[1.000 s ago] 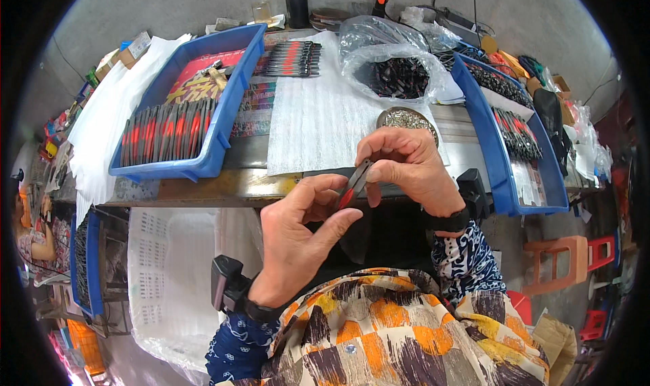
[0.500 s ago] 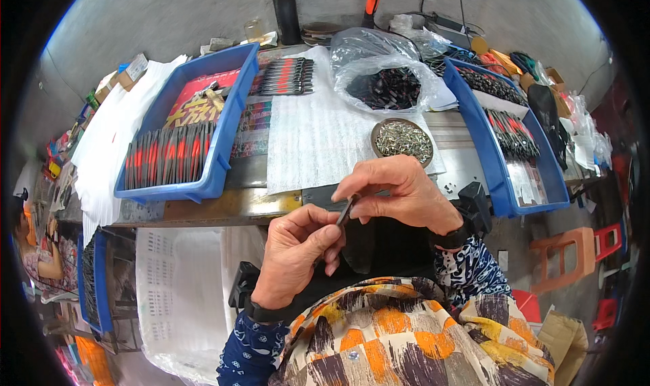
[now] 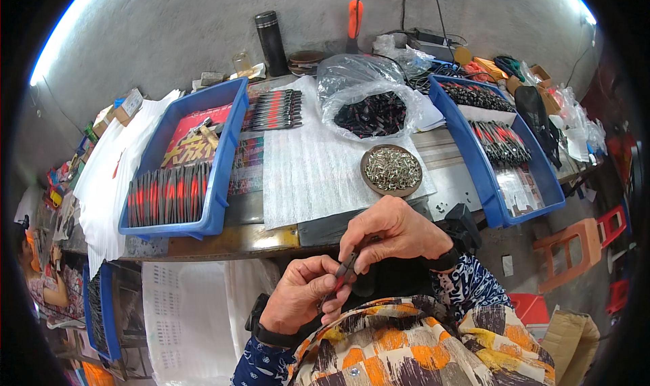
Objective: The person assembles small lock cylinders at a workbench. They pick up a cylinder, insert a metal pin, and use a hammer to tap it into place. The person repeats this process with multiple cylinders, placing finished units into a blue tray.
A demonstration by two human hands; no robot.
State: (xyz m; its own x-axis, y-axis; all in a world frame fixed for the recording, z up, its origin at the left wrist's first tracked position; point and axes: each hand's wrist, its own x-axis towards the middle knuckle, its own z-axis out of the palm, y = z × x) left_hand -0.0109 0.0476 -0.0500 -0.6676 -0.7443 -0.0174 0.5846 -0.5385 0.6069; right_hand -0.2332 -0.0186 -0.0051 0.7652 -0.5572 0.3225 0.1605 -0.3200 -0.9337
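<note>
In front of my body, a slim black-and-red handle (image 3: 344,272) is held tilted between both hands. My left hand (image 3: 298,294) is closed around its lower part, thumb on top. The fingers of my right hand (image 3: 396,232) pinch its upper end; whether they also hold a small part is hidden. Just beyond my right hand is a round dish (image 3: 366,179) full of small shiny metal pins. Behind that sits a clear plastic bag (image 3: 330,110) of black and dark red pieces. Similar black-and-red handles (image 3: 169,195) stand in a row in the left blue tray (image 3: 227,163).
More handles (image 3: 274,109) lie lined up on a white foam sheet (image 3: 291,183). To the right, another blue tray (image 3: 497,210) holds bundled pieces. A black flask (image 3: 271,44) stands by the wall. Stools (image 3: 569,254) are at right; another person (image 3: 51,288) sits far left.
The view has tilted upward, so the table sits lower in it. Both hands keep hold of the handle, which has turned to show more of its red part.
</note>
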